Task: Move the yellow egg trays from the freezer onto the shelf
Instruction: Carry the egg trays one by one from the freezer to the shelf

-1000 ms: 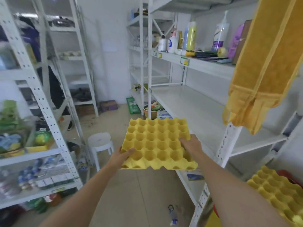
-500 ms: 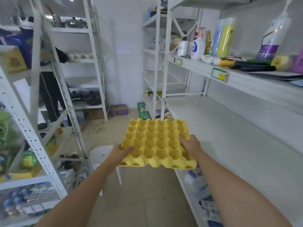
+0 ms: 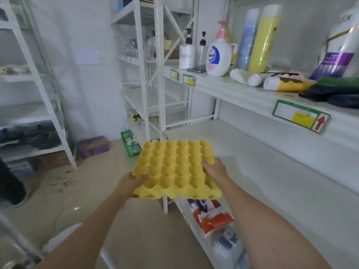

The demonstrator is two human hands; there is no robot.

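Observation:
I hold one yellow egg tray (image 3: 175, 167) flat in front of me with both hands. My left hand (image 3: 130, 184) grips its near left corner, thumb on top. My right hand (image 3: 214, 170) grips its right edge. The tray hangs in the air over the front left corner of a bare white shelf board (image 3: 272, 171) on my right, partly above the aisle floor. The freezer is out of view.
A white upright post (image 3: 160, 78) stands just behind the tray. The shelf above holds bottles (image 3: 219, 55), rolled cloths and dark items. Packets (image 3: 212, 220) fill the shelf below. A green basket (image 3: 131, 142) and a purple box (image 3: 94, 146) sit on the floor.
I have walked forward along the aisle, and the view has turned toward the right-hand shelf. The tray stays in both hands and is now nearer the bare shelf board.

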